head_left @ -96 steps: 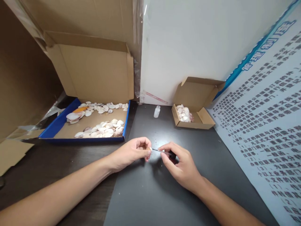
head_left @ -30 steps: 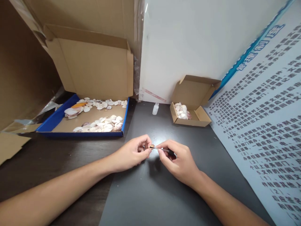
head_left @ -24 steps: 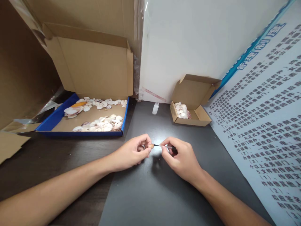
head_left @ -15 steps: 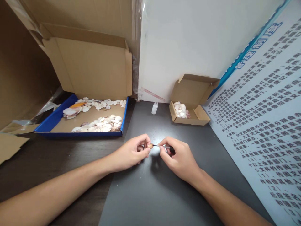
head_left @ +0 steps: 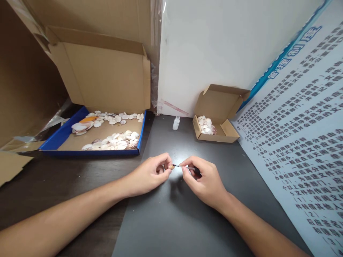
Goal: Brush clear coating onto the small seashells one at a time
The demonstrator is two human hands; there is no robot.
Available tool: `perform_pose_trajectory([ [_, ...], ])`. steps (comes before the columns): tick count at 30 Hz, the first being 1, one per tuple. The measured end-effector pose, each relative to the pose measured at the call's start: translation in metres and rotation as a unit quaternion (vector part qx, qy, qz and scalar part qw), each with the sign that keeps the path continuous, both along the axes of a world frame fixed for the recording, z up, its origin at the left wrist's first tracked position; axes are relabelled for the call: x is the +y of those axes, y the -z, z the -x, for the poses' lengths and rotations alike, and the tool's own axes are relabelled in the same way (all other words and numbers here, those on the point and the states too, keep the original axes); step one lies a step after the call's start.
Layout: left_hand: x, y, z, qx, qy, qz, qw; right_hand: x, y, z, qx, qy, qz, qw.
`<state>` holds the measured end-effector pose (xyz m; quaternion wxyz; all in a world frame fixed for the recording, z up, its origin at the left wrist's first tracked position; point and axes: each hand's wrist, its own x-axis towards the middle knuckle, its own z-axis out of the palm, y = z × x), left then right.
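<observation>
Between the thumb and fingertips of my left hand (head_left: 154,175) is a small tan seashell (head_left: 170,166), partly hidden by the fingers. My right hand (head_left: 203,178) pinches a thin brush (head_left: 187,167) with a dark bristle tip and a dark handle end. The brush tip touches the shell, or lies right against it. Both hands are held above the dark grey mat (head_left: 152,228). Farther back on the mat stands a small clear bottle (head_left: 176,123) with whitish contents, upright, its mouth uncovered.
At back left, a blue-edged cardboard box (head_left: 88,152) with its lid raised holds many seashells (head_left: 118,141). A smaller open box (head_left: 217,137) with white shells (head_left: 205,125) stands at back right. A white panel (head_left: 209,53) and a printed board (head_left: 302,142) border the workspace.
The brush tip has shifted slightly left over the shell, and the shell looks slightly turned in my left fingers. Boxes and bottle stay where they were.
</observation>
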<state>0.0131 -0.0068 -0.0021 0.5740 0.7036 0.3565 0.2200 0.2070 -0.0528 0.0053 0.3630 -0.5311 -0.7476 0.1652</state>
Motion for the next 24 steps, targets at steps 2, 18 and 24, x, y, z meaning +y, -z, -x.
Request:
perform_pose_trajectory([
  [2, 0.0003, 0.0006, 0.0, 0.0, 0.0, 0.002, 1.0, -0.0004, 0.0002, 0.0002, -0.01, -0.004, 0.006, 1.0],
  [18, 0.0007, 0.0048, 0.0001, 0.012, -0.001, 0.001, 1.0, -0.0004, -0.0005, 0.0014, -0.011, -0.029, -0.002, 1.0],
  [24, 0.0013, 0.0068, 0.0006, 0.012, 0.001, -0.006, 1.0, -0.0004, -0.0011, 0.0009, -0.043, 0.004, 0.023, 0.999],
])
